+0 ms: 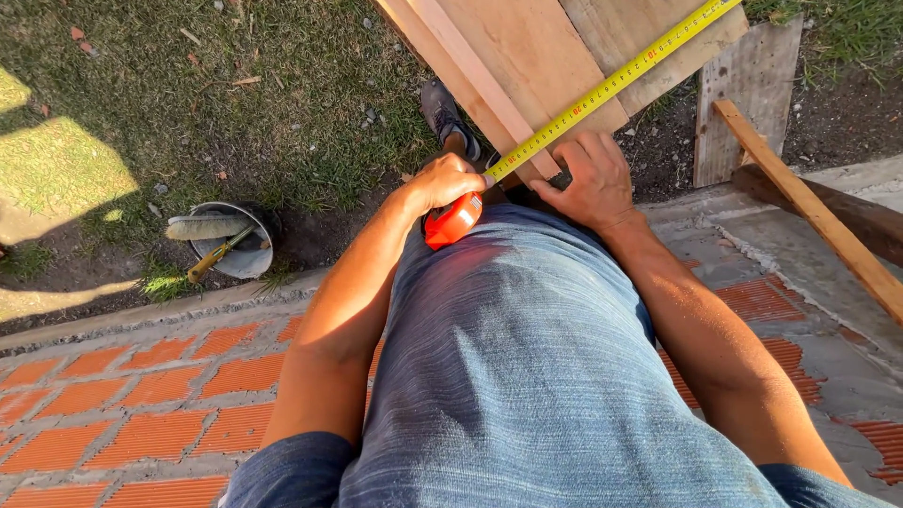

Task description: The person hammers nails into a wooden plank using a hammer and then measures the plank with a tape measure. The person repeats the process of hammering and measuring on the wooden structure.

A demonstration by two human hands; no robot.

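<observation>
My left hand (448, 179) grips an orange tape measure case (453, 222) at the near end of a wooden board. Its yellow tape (611, 87) runs out diagonally across the wooden boards (527, 56) toward the upper right. My right hand (593, 179) presses down on the near edge of the boards beside the tape, fingers spread and curled over the edge. My blue-grey shirt fills the lower middle and hides what lies under the hands. A shoe (442, 108) shows beside the boards on the grass.
A metal bucket (246, 256) with a brush and a yellow-handled tool sits on the grass at left. Orange hollow bricks (150, 395) set in mortar run along the bottom. A loose wooden batten (809, 202) and a grey plank (752, 103) lie at right.
</observation>
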